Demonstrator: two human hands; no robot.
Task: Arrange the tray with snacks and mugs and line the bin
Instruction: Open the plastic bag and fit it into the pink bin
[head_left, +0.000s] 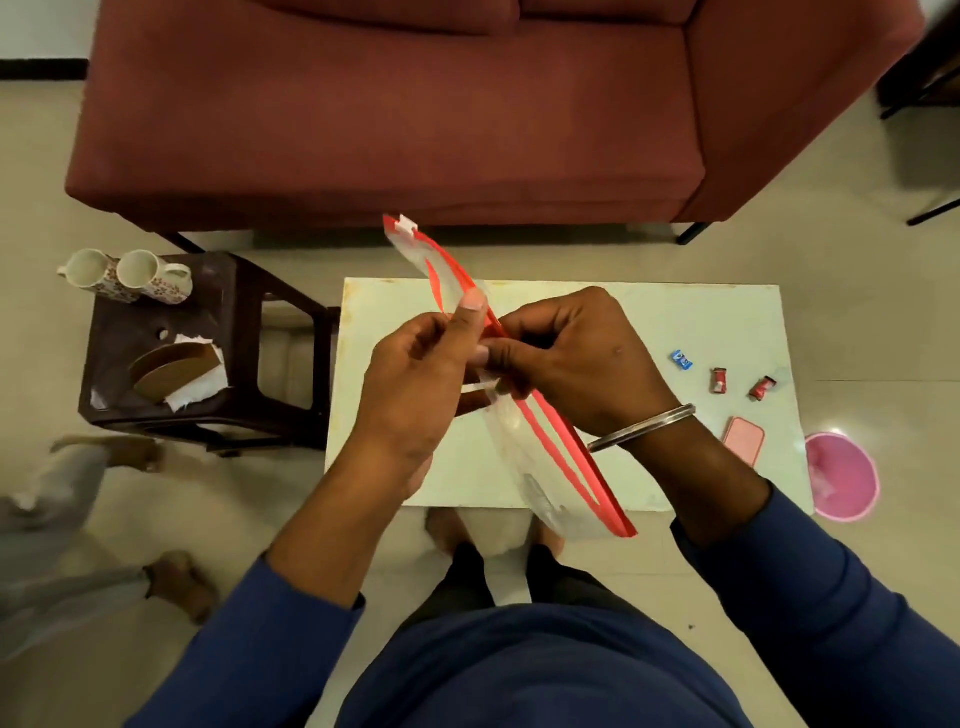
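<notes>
Clear red-edged plastic zip pouch (524, 431) | both hands, left (415, 384) and right (576, 358), pinch its mouth above the table (649, 322) | part rims evenly, sparing the seal.

From where I stand, no writing can be made out anywhere. The blue wrapped sweet (681, 359) on the worktop (597, 312), right of centre, carries some white marks, yet they are too small and blurred to read. The two red wrapped sweets (720, 380) just beside it show pale patches, equally unreadable.
</notes>
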